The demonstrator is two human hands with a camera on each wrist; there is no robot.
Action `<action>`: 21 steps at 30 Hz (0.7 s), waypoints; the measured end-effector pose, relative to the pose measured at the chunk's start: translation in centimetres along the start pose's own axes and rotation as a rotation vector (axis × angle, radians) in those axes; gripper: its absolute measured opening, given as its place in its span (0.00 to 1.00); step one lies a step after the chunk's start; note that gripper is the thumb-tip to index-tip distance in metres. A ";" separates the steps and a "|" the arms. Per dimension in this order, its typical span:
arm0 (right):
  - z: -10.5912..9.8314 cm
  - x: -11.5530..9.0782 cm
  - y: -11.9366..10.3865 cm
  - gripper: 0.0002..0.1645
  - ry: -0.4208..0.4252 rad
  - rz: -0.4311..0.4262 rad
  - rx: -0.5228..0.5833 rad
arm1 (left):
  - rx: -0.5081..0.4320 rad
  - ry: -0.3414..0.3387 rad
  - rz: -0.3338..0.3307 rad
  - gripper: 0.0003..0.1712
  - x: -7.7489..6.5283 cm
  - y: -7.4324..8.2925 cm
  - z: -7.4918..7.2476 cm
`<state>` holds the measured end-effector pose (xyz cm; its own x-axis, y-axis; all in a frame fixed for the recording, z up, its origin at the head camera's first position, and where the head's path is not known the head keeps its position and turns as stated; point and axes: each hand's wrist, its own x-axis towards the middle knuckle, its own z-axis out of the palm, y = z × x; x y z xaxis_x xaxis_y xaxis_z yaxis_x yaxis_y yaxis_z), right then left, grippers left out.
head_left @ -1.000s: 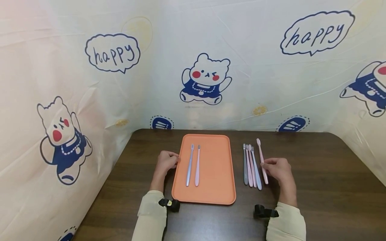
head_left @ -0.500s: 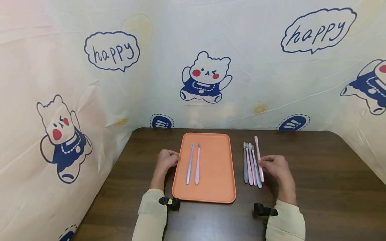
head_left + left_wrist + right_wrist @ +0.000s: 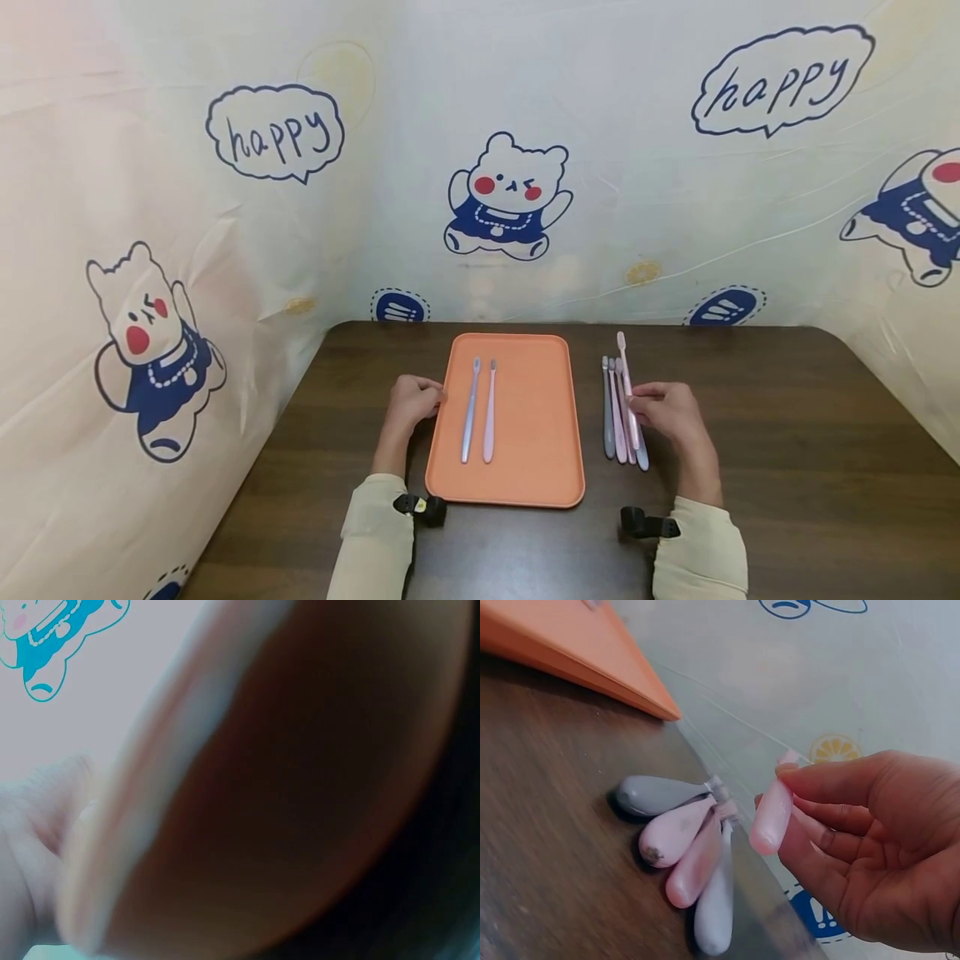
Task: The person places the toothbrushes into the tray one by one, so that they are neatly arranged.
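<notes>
My right hand [image 3: 671, 412] pinches a pink toothbrush [image 3: 772, 814] between thumb and fingers, holding it above a row on the table. That row has a grey toothbrush [image 3: 660, 796], two pink ones and a pale blue toothbrush [image 3: 716, 900], side by side with heads pointing away. In the head view the held brush partly covers the blue one. My left hand [image 3: 412, 400] grips the left rim of an orange tray [image 3: 536, 417]; some of its fingers are hidden. Lying parallel on the tray are a blue toothbrush [image 3: 470, 417] and a lilac-pink toothbrush [image 3: 490, 417].
The dark wooden table [image 3: 810, 450] reaches back to a pale printed curtain [image 3: 637, 192] with bears and "happy" bubbles. A strip of bare wood separates the tray from the toothbrush row. Black cameras sit on both wrists.
My right hand has carried the pink toothbrush leftward, from the right of the row to over it. The left hand and the tray have stayed in place.
</notes>
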<state>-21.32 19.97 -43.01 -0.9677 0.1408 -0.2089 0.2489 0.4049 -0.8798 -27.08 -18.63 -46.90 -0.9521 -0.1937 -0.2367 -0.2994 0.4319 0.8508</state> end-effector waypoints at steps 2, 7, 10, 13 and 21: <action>0.1 0.1 0.1 0.22 -0.008 -0.003 0.022 | 0.001 -0.001 0.000 0.13 0.0 0.0 0.0; 0.4 0.3 0.2 0.24 -0.024 -0.001 0.061 | 0.002 -0.002 0.005 0.13 -0.1 -0.1 0.0; 0.6 0.2 0.0 0.24 -0.023 -0.001 0.070 | -0.001 -0.002 0.009 0.13 -0.1 -0.1 0.0; 0.9 0.1 -0.5 0.23 -0.020 -0.005 0.063 | -0.001 0.000 0.016 0.13 -0.1 0.0 0.0; 1.5 0.0 -1.1 0.22 -0.029 -0.036 0.071 | -0.005 0.003 0.011 0.14 -0.2 -0.1 -0.1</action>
<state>-21.62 18.18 -42.69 -0.9770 0.1006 -0.1879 0.2114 0.3445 -0.9147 -26.82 -18.70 -46.85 -0.9552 -0.1914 -0.2256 -0.2882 0.4298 0.8557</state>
